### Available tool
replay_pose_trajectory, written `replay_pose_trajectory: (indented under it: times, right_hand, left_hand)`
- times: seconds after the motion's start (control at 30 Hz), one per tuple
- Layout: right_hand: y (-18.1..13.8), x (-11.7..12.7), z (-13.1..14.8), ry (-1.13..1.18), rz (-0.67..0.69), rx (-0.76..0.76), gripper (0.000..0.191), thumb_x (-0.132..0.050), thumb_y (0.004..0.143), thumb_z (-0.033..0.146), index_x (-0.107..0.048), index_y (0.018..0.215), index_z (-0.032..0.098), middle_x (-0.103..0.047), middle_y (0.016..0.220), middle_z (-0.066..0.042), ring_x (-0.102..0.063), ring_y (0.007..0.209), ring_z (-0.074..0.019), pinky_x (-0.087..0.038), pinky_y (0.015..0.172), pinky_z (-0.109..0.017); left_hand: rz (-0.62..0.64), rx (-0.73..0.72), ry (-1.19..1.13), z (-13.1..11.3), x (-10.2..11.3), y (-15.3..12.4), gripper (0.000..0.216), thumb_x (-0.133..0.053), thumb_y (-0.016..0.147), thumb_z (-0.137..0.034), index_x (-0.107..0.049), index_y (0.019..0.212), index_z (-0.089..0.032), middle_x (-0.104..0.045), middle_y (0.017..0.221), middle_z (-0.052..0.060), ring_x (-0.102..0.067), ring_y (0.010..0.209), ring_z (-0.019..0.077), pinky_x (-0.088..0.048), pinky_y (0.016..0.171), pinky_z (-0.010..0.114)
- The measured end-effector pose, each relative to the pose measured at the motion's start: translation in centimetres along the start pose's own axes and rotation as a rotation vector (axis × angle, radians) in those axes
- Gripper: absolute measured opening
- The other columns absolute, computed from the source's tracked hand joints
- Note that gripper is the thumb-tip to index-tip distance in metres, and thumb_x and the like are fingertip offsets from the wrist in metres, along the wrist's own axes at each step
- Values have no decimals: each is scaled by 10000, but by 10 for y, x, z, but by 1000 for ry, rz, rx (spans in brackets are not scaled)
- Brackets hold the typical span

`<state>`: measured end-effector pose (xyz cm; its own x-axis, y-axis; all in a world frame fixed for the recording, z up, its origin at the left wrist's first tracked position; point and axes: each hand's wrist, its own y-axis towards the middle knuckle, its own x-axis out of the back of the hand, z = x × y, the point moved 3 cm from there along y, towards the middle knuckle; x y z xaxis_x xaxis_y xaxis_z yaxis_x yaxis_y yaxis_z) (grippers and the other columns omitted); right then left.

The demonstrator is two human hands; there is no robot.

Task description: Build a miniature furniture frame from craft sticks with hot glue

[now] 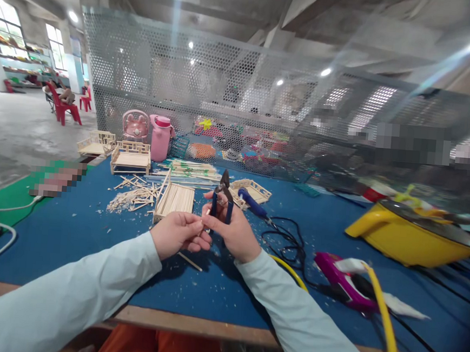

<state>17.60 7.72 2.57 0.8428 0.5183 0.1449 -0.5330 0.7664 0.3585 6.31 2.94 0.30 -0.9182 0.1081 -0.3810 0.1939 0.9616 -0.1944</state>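
Note:
In my right hand (238,233) is a pair of cutting pliers (224,197) with dark blue handles, its dark jaws pointing up and away. My left hand (178,231) is closed in a pinch on a small pale wooden stick (206,215), mostly hidden by fingers. Right fingertips meet it there too. Just beyond my left hand stands a small wooden-stick frame (175,203) with a slatted base. Another stick frame (263,191) lies behind my right hand, beside a blue glue gun (252,202). A loose stick (190,261) rests below my hands.
Loose sticks and offcuts (134,199) lie left of centre. Finished-looking frames (130,159) and a pink bottle (160,142) stand at the back, before a perforated metal screen (210,71). To the right are a yellow pan (401,238), a purple power strip (346,288) and cables (300,246).

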Motion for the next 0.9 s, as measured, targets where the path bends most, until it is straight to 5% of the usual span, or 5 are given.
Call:
replay_pose_trajectory:
  times: [0.3, 0.57, 0.9]
  right_hand:
    - [-2, -1, 5, -141, -16, 78, 332, -619, 715, 223, -500, 1022, 188, -567, 764, 11, -537, 689, -121, -440, 714, -299]
    - [1, 8, 3, 95, -174, -20, 412, -682, 658, 261, -502, 1026, 210, -562, 745, 30, -535, 640, -113, -449, 651, -280]
    - [3, 9, -6, 167, -209, -52, 420, -699, 635, 265, -510, 1006, 211, -566, 734, 45, -508, 561, -87, -429, 577, -250]
  left_hand:
    - [-53, -26, 60, 0, 1, 1, 161, -624, 757, -182, -556, 640, -95, -625, 543, 10, -591, 462, 62, -420, 442, 134]
    - [77, -65, 15, -1, 7, 2, 299, -671, 694, -358, -625, 872, -121, -684, 784, 78, -641, 635, 132, -448, 481, 185]
    - [-95, -243, 229, 2, 11, 6, 287, -725, 594, -353, -637, 716, -109, -651, 620, 29, -588, 521, 109, -410, 479, 200]
